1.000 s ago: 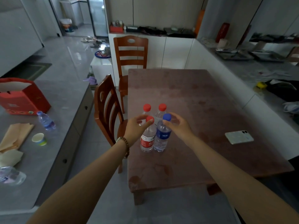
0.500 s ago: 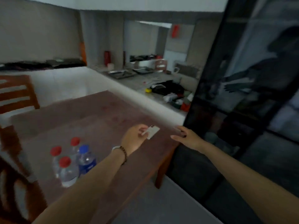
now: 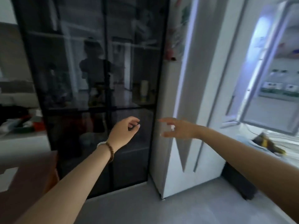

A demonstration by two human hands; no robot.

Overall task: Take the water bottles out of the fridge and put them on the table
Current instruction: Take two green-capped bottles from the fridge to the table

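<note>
Now turned from table (image 3: 27, 183) to fridge (image 3: 210, 94) for more bottles; my left hand (image 3: 124, 131) slack, empty; right hand (image 3: 176, 129) seemingly spread.

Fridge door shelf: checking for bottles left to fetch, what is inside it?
A row of green-and-white items, too blurred to identify. The shelf rail covers their bases, and the interior of the fridge is hidden.

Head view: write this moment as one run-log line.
left hand: empty, curled loosely | right hand: empty, open | fridge door: open | bottles: unseen
</note>
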